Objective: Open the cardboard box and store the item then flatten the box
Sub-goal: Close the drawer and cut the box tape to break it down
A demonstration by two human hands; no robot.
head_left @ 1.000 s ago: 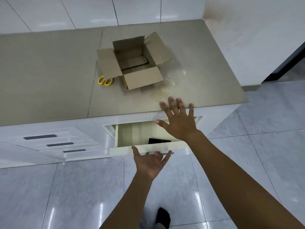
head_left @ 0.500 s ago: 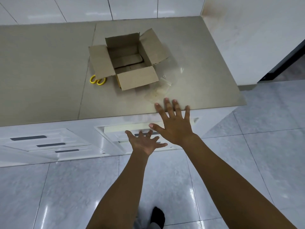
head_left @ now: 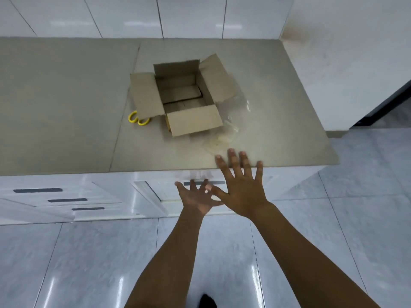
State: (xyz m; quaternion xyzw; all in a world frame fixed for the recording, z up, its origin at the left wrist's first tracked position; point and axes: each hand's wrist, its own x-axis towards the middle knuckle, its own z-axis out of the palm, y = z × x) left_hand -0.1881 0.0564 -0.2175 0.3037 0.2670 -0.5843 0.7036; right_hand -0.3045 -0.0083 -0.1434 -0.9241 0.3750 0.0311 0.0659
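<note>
A: Looking down on a matte grey-beige counter (head_left: 66, 103), smooth, with a thin seam running down left of centre. Glossy white wall tiles (head_left: 124, 16) across the top of the frame.

B: And pale marbled floor tiles (head_left: 77, 263) along the bottom, shiny, catching ceiling light. White cabinet front below the counter edge, with three dark slot handles (head_left: 66, 200) at lower left.

A: Box (head_left: 181, 96) sitting mid-frame on the counter, upper centre. Plain brown cardboard, rectangular, all four flaps folded outward, top wide open. Only bare cardboard showing inside.

B: Yellow scissors (head_left: 138, 118) just left of it, loops poking out from under the left flap. Blades hidden.

A: Crumpled clear plastic (head_left: 222, 138) right of the near flap, thin and glassy, hard to outline.

B: Drawer (head_left: 164, 187) at centre, white, appears pushed in flush with the cabinet.

A: Left hand (head_left: 198, 198) in front of that drawer, fingers spread wide, holding nothing. Contact with the front, cannot tell.

B: Right hand (head_left: 241, 187) just beside it, higher, fingers fanned wide, tips over the counter edge, empty too. Dark shoe tip (head_left: 208, 301) at bottom centre.
</note>
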